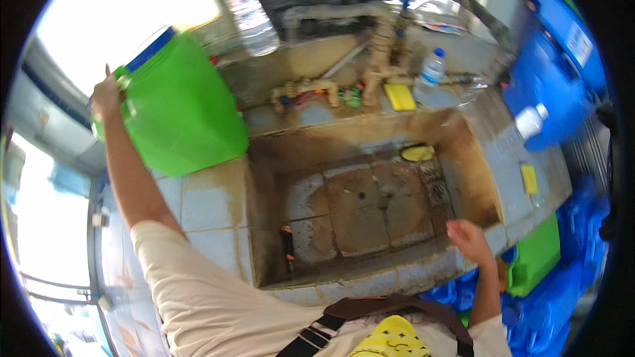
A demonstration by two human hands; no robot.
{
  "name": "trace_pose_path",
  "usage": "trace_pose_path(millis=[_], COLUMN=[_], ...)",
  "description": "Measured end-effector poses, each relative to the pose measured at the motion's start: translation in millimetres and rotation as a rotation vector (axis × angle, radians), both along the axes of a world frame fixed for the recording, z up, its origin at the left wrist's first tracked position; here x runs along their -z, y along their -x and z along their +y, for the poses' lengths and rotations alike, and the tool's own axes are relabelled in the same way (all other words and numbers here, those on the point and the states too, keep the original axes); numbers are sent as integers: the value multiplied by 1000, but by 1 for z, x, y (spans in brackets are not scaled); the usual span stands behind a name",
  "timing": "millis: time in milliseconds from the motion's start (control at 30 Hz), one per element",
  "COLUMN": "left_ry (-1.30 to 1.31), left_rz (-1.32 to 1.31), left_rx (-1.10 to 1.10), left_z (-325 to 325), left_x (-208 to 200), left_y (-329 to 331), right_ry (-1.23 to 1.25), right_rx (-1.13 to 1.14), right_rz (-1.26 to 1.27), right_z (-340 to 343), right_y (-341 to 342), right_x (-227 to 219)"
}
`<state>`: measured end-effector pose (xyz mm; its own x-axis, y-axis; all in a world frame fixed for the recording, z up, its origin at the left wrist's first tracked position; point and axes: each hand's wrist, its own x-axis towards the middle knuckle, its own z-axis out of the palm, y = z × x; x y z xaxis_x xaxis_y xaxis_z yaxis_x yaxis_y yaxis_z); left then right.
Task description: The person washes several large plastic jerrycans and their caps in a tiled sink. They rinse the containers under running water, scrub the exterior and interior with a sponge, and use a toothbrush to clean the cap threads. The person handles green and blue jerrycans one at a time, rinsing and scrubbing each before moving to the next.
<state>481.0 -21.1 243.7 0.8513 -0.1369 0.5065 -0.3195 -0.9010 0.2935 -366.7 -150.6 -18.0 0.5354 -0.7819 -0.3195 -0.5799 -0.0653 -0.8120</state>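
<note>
While left hand [107, 97] grips green jug [185, 106], basin [268, 225] lies open; right hand [470, 240], half-curled, empty, hovers near rim [370, 282].

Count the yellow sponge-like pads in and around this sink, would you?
3: a rectangular pad on the back ledge, a rounded pad inside the sink near its far right corner, a narrow pad on the right ledge. Others may be hidden.

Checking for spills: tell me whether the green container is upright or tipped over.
Roughly upright: the green container has its blue lid uppermost and base toward the tiled counter, with the left hand at its side.
</note>
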Motion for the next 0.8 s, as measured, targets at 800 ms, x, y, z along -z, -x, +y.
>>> trace_pose_path(millis=[800], left_ry=[-183], left_rz=[15], left_rx=[1186], left_z=[84], left_x=[345], left_y=[487], right_ry=[292], right_rx=[1890], right_rz=[1149], right_z=[145], right_y=[489], right_x=[151])
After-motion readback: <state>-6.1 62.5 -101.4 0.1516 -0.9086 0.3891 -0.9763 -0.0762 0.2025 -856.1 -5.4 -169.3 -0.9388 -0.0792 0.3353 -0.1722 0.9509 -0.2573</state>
